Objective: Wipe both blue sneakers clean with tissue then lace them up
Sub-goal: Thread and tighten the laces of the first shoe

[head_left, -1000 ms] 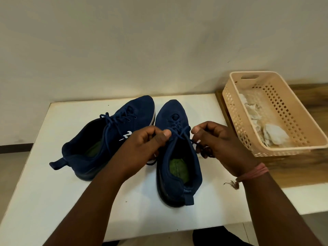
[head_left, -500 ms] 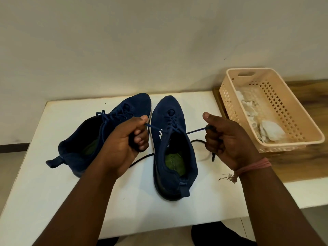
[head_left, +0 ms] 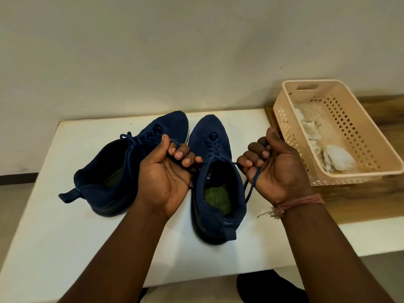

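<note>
Both hands pull the lace ends of the near navy-blue fabric sneaker (head_left: 216,184) taut on the white table (head_left: 65,237).

The left hand (head_left: 166,171) is clenched around one end of the dark blue shoelace (head_left: 254,179), the right hand (head_left: 275,167) around the other; this shoe sits between them, the second navy-blue fabric sneaker (head_left: 122,167) just beyond the left hand. Uneven pulling could leave one end short or drag the shoe sideways. The lace seems to slip loosely through the right fist, so it may escape before knotting. Crumpled white tissue (head_left: 336,158) lies in the beige perforated plastic basket (head_left: 371,171) past the right hand.
</note>
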